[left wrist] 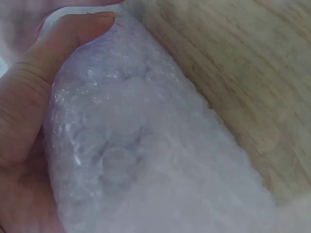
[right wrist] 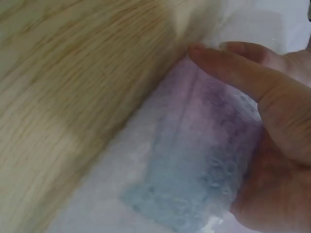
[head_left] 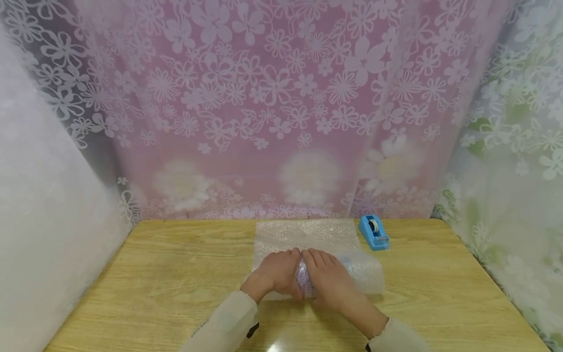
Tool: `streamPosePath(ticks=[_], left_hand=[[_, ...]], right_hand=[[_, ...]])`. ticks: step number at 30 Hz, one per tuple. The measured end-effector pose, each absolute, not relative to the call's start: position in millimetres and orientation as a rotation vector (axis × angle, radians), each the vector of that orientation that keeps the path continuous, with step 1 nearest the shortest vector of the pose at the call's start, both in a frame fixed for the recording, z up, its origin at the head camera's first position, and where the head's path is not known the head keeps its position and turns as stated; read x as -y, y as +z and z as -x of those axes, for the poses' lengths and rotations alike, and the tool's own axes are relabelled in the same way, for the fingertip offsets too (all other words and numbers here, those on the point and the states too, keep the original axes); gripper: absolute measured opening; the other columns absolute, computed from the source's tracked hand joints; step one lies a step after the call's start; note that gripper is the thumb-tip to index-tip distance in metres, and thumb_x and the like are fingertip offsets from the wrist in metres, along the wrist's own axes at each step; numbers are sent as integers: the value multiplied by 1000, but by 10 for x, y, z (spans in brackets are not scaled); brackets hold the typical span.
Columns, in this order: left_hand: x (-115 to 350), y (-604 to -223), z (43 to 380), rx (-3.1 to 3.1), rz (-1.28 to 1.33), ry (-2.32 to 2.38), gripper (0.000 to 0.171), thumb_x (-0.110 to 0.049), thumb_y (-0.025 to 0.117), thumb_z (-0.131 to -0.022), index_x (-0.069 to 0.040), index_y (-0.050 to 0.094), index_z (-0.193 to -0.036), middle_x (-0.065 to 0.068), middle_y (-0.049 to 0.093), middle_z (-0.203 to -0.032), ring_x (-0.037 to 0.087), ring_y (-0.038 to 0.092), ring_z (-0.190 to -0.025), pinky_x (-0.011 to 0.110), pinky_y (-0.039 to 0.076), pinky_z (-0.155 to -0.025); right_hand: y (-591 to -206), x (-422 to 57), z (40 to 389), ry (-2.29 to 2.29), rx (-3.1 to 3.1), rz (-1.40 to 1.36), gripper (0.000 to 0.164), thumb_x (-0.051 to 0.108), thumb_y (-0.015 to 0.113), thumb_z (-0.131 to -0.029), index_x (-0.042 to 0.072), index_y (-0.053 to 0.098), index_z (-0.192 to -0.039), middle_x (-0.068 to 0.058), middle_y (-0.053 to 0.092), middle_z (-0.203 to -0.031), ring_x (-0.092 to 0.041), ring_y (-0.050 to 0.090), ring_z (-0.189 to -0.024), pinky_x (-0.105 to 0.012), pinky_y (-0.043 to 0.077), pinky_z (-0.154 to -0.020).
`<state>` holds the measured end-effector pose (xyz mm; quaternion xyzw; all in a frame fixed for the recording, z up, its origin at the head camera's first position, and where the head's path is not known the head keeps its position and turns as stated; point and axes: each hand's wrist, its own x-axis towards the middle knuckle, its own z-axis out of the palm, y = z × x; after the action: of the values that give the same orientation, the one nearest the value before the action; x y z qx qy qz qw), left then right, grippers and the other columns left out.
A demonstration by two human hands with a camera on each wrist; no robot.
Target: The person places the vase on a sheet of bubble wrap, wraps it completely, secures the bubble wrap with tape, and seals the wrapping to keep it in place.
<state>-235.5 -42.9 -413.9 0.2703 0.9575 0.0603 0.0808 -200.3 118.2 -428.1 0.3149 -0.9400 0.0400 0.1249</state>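
A sheet of bubble wrap (head_left: 308, 233) lies flat towards the table's back edge, and its near part is rolled around a purple and light-blue object (right wrist: 194, 121). The object's kind is hidden by the wrap. My left hand (head_left: 278, 272) grips the left part of the roll, its thumb (left wrist: 53, 43) lying along the near side. Close beside it, my right hand (head_left: 329, 279) grips the roll with fingers over the top and thumb (right wrist: 238, 73) on the near side. Loose wrap sticks out past the object at both ends.
A blue tape dispenser (head_left: 375, 233) with a roll of tape stands at the back right, just beside the sheet. The wooden table (head_left: 176, 264) is bordered by a pink flowered curtain (head_left: 246, 122) behind and pale curtains on both sides.
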Motion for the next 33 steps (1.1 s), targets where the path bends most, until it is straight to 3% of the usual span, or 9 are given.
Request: streamPosePath(ticks=[15,21,28,33], left_hand=[[457,-4093,2442,-2733,-807,343,71,-42,89,-60,-10,49,-109,-5,56,-89,10,55,-75,25,48,-68],[457,-4099,2405,-2683,-811,362,71,-42,89,-60,-11,49,-109,-6,55,-89,9,55,-76,25,48,-69],[424,-4047,2349,-2684,-847,296,70,-43,88,-59,-10,49,-108,-6,55,-88,8,54,-75,25,48,-69],[421,-4041,2326,-2659,-817,302,70,-43,88,-59,-10,49,-107,-5,55,-87,8,54,-74,25,48,-68]], right_hand=[[-4317,-1173,2080,105,2618,-904,91,30,91,-48,-3,47,-120,-16,54,-109,-31,54,-100,-43,47,-85],[-4296,-1184,2053,90,2628,-921,87,36,89,-51,-3,48,-118,-14,55,-104,-30,54,-95,-41,49,-81],[-4285,-1225,2006,114,2721,-900,92,38,89,-53,-4,48,-124,-15,55,-111,-30,53,-101,-42,47,-85],[-4292,-1238,1995,125,2692,-934,86,39,89,-53,-2,49,-116,-13,55,-104,-27,53,-93,-40,48,-79]])
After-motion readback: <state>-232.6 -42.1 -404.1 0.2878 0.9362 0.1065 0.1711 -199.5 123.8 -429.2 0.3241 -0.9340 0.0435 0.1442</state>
